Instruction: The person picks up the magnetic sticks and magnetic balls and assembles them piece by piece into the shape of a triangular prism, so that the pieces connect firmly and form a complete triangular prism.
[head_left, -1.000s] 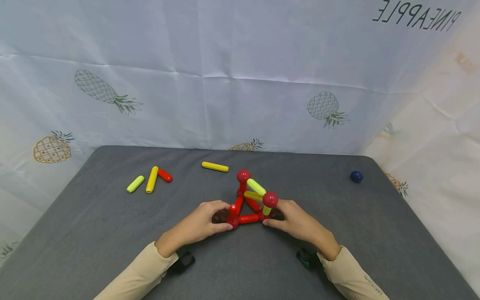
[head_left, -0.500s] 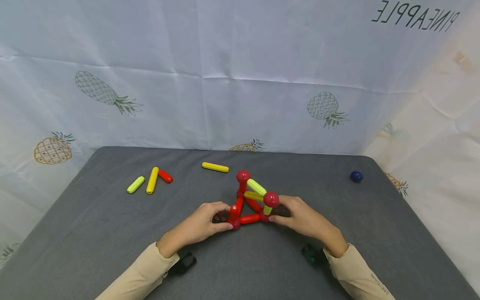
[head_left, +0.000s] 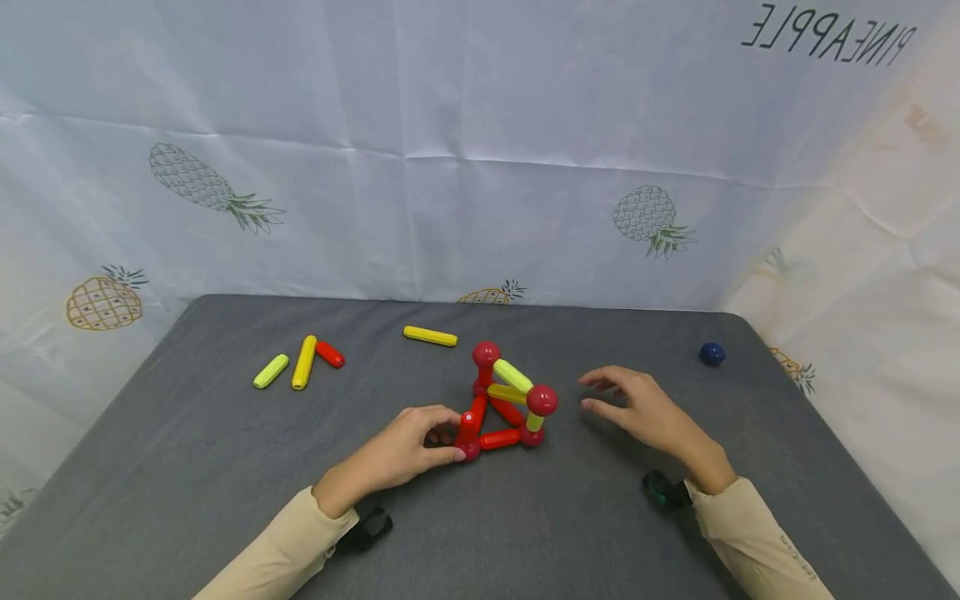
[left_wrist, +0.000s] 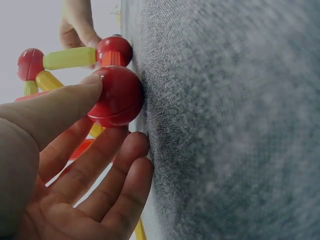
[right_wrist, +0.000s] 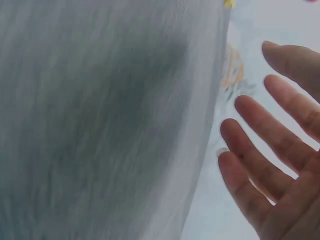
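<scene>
A small frame of red balls and red and yellow rods stands mid-table in the head view, with a red rod (head_left: 500, 438) along its near side. My left hand (head_left: 408, 446) holds its near left red ball (left_wrist: 120, 97) between thumb and fingers. A short red rod (head_left: 467, 427) rises from that ball. At the right corner a yellow rod carries a raised red ball (head_left: 542, 400), joined by a light yellow rod (head_left: 513, 376) to another raised red ball (head_left: 486, 354). My right hand (head_left: 645, 408) is apart from the frame, to its right, fingers spread and holding nothing.
Back left on the grey table (head_left: 225, 467) lie a light yellow rod (head_left: 271, 371), a yellow rod (head_left: 303, 362) and a red rod (head_left: 330, 354). Another yellow rod (head_left: 430, 336) lies behind the frame. A dark blue ball (head_left: 712, 354) sits at the far right.
My right hand has let go of the frame's right corner ball and moved away to the right. My left hand has stayed on its ball, and the frame has hardly shifted.
</scene>
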